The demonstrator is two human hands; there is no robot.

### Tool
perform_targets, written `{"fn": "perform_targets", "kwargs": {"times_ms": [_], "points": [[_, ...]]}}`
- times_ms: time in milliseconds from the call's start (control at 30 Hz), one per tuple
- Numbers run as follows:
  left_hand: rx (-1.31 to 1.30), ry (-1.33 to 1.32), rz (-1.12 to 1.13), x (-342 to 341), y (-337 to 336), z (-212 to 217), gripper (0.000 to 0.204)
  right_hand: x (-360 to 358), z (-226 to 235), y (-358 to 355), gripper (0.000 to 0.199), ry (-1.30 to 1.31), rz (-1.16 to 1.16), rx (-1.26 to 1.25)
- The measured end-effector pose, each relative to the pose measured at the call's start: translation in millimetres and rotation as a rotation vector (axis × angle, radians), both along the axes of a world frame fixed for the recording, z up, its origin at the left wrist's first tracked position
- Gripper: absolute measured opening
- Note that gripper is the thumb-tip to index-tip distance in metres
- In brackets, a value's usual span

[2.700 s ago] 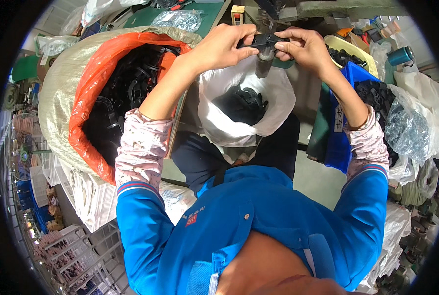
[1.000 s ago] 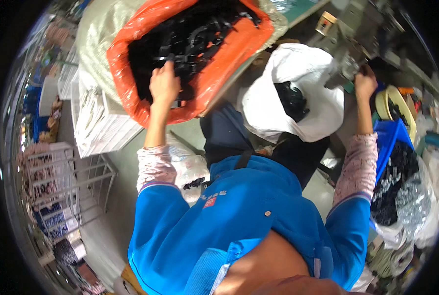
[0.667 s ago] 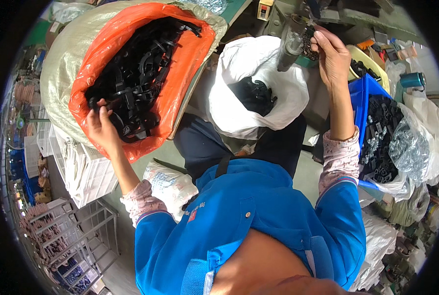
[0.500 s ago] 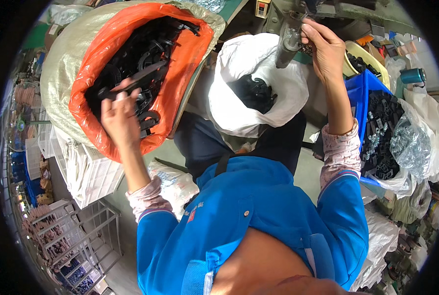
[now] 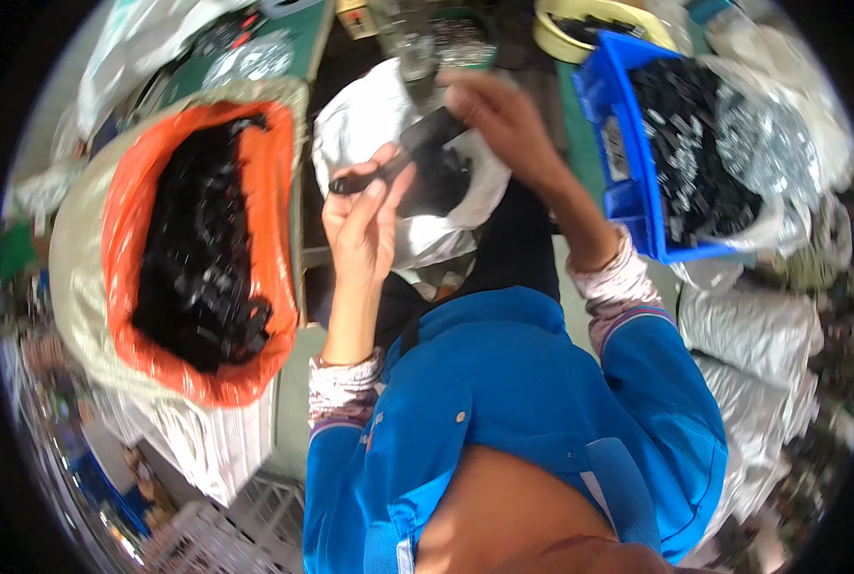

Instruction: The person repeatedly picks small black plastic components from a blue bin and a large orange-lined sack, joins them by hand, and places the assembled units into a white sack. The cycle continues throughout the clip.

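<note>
A long black plastic handle-like part (image 5: 432,133) is held over the white sack (image 5: 350,117). My left hand (image 5: 362,218) pinches its narrower, curved end between thumb and fingers. At the wider end, my right hand (image 5: 499,120) has its thumb and fingertips closed on the part, somewhat blurred by motion. Below the hands, more black parts (image 5: 446,182) lie inside the white sack. To the left stands a large woven sack with an orange liner (image 5: 272,182), filled with glossy black curved parts (image 5: 197,249).
At the right, a blue crate (image 5: 628,196) holds small black pieces and a clear bag of metal springs (image 5: 776,134). Beyond it sits a yellow basin (image 5: 553,40). A metal machine part (image 5: 412,48) rises behind the white sack, beside a green tray of small metal pieces (image 5: 465,43).
My left hand has come from the orange-lined sack to the middle with a black part. My right hand has left the machine part and come to the same part. The view has shifted.
</note>
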State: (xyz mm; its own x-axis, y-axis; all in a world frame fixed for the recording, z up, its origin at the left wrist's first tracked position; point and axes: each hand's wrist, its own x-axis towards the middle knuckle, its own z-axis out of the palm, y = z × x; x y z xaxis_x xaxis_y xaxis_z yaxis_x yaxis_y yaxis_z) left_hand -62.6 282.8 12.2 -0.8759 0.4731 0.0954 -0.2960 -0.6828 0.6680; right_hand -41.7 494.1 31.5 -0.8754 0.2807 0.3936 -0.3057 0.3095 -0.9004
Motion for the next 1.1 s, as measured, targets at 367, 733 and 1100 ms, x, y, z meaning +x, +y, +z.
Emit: {"fn": "perform_targets", "kwargs": {"times_ms": [367, 733, 1100], "points": [[-0.527, 0.056, -1.183, 25, 62, -2, 0.046, 142, 27, 20, 0.023, -0.256, 0.086, 0.132], [-0.397, 0.011, -0.732, 52, 105, -12, 0.032, 167, -11, 198, 0.039, -0.519, -0.229, 1.300], [-0.597, 0.721, -0.482, 37, 200, 16, 0.032, 186, 12, 202, 0.014, -0.392, -0.220, 0.642]]}}
